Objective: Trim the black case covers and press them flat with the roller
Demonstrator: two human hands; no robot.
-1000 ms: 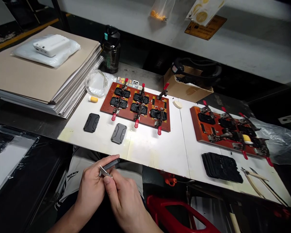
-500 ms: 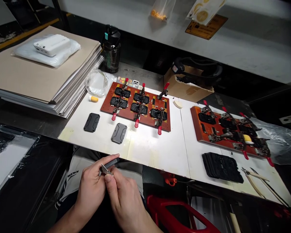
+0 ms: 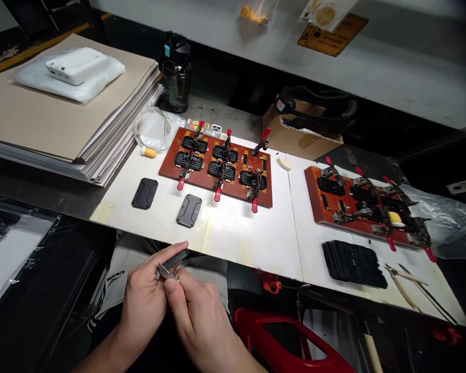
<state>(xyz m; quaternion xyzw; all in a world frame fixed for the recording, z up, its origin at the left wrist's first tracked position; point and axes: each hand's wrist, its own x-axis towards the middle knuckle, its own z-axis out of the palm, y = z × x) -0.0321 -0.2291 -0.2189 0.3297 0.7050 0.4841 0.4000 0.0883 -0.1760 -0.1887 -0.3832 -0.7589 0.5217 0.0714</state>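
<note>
Grey part (image 3: 177,258) sits at seven o'clock, edge-up in the narrow grip of the left hand (image 3: 145,290); the right hand's (image 3: 200,311) grip pinches a small metal blade (image 3: 165,271) close by it, contact unclear; on the tabletop (image 3: 252,233), a grey plate (image 3: 189,210) lies at eight o'clock, a black plate (image 3: 144,193) at nine, stacked black parts (image 3: 355,263) at four.

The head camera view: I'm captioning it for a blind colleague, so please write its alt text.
A left hand holds a dark part while the right hand holds a small blade close to it. Beyond lie two dark plates on a white work surface, before a reddish board with red-handled clamps, and a second board at right.
</note>
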